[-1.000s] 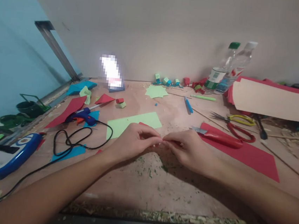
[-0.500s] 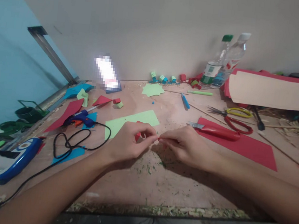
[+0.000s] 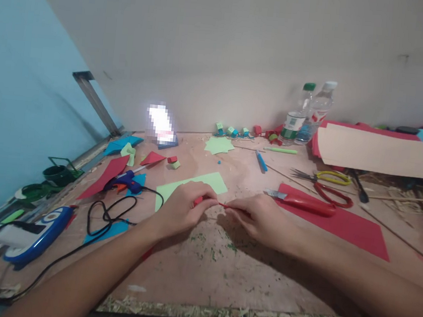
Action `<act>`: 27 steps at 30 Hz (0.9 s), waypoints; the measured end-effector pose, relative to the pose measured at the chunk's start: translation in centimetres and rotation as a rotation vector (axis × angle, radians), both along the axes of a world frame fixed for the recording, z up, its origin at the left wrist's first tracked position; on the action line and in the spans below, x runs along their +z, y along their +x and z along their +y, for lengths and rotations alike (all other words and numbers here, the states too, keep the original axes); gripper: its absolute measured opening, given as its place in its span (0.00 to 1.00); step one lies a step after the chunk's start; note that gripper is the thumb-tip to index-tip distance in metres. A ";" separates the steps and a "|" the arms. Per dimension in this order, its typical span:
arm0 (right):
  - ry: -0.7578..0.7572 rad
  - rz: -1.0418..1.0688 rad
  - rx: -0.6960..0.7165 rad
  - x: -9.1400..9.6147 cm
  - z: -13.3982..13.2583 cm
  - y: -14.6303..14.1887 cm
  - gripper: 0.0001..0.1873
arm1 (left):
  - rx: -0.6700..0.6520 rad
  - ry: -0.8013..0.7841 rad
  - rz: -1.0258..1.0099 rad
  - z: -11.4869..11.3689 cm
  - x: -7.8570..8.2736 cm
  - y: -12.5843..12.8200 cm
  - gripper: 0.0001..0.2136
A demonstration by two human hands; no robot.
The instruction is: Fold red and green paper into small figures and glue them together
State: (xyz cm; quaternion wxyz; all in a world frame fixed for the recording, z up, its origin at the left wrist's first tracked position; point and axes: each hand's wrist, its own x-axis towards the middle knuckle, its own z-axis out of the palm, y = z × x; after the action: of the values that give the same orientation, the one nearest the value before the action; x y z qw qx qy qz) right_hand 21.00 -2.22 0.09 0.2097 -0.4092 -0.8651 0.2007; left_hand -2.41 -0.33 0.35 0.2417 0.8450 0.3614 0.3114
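Change vs. half a second ago: fingertips are a bit further apart, and a thin red strip [image 3: 223, 205] now shows clearly bridging the gap. View has tipped up too, so everything sits lower.

Left hand [image 3: 182, 208] and right hand [image 3: 267, 221] face each other just above the bench [image 3: 184, 288], each pinching one end of the strip between thumb and fingers. More red shows inside the left hand's curl; can't tell if it's the same piece.

Left hand hides part of the light green sheet [image 3: 212, 182]. Utility knife [image 3: 310, 204], blade out, lies on the red sheet [image 3: 361, 235], blade just beyond the right knuckles. Scissors [image 3: 311, 177] sit behind it, open. Glue gun [image 3: 131, 182] off to the left, its black cable [image 3: 105, 216] looped near the left forearm. Green scraps [image 3: 231, 246] below the hands.
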 end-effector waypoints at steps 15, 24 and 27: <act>0.196 -0.268 0.020 -0.8 0.2 0.7 0.09 | -0.092 0.391 0.248 0.9 -0.4 -0.5 0.07; 0.268 -0.250 -0.045 -1.2 0.8 0.9 0.13 | -0.073 0.476 0.259 1.2 -0.3 -1.1 0.10; 0.269 -0.236 -0.040 -0.9 0.9 1.1 0.14 | -0.081 0.496 0.242 1.1 -0.2 -1.0 0.12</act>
State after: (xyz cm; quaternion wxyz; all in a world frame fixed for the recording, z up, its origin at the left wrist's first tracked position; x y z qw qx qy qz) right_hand 22.12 -1.37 -0.85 0.1637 -0.4152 -0.8944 0.0297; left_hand -3.43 0.81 0.12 -0.0052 0.9232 0.2662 0.2771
